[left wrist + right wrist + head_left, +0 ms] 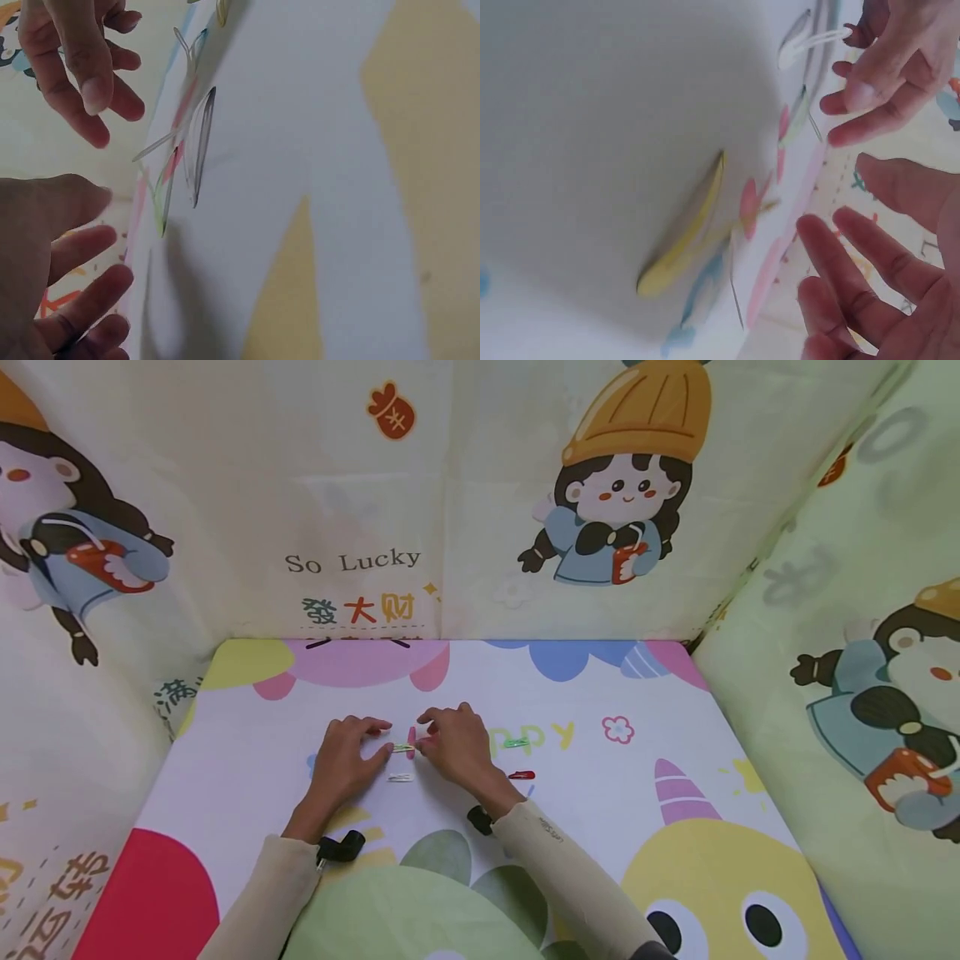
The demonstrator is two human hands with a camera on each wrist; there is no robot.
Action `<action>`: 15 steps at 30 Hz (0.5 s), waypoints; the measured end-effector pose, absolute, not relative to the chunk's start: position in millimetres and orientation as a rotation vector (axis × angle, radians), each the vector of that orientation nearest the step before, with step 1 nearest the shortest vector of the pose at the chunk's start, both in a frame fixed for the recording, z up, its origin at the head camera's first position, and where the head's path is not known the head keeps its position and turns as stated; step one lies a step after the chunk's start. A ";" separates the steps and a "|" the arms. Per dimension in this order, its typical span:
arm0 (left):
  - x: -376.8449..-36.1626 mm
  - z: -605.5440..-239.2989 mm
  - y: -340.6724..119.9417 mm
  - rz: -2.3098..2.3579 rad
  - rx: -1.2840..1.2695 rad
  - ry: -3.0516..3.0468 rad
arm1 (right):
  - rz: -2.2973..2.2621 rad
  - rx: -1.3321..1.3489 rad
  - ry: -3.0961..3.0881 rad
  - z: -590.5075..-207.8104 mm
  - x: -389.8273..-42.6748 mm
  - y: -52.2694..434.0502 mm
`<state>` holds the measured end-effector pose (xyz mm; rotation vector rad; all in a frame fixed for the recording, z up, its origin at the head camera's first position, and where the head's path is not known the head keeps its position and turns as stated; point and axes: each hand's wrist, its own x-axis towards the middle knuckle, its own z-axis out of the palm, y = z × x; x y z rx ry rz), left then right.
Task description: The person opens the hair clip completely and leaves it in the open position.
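Snap hair clips with raised arms lie on the printed mat. A pale green hair clip (403, 747) is between the fingertips of my left hand (343, 760) and right hand (459, 745). Just nearer to me is a silvery white hair clip (401, 777). The left wrist view shows the left hand (60, 262) with fingers spread, apart from the white clip (199, 146). In the right wrist view, the right hand (892, 277) has loosely bent fingers with nothing between them. A yellow-looking clip (682, 259) and a bluish clip (705, 285) lie near it.
Right of the hands lie a green clip (516, 743) and a red clip (522, 775). The mat (585, 810) carries cartoon prints and letters. Cloth-covered walls (480, 510) with printed figures rise behind and at both sides. Small dark cameras (342, 847) sit on the wrists.
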<state>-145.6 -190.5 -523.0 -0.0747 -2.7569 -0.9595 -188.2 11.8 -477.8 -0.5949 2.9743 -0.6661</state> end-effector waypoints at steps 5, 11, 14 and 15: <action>-140.0 -516.8 -192.8 -0.879 -0.062 -2.724 | -0.637 -0.593 3.008 -474.1 -185.4 24.3; -135.5 -512.9 -195.5 -0.737 -0.097 -2.741 | -0.644 -0.601 2.985 -472.9 -180.8 35.9; -134.6 -511.1 -195.3 -0.669 -0.102 -2.764 | -0.651 -0.610 2.971 -471.4 -179.3 41.7; -134.5 -510.5 -195.0 -0.652 -0.105 -2.773 | -0.646 -0.613 2.972 -471.0 -179.2 43.9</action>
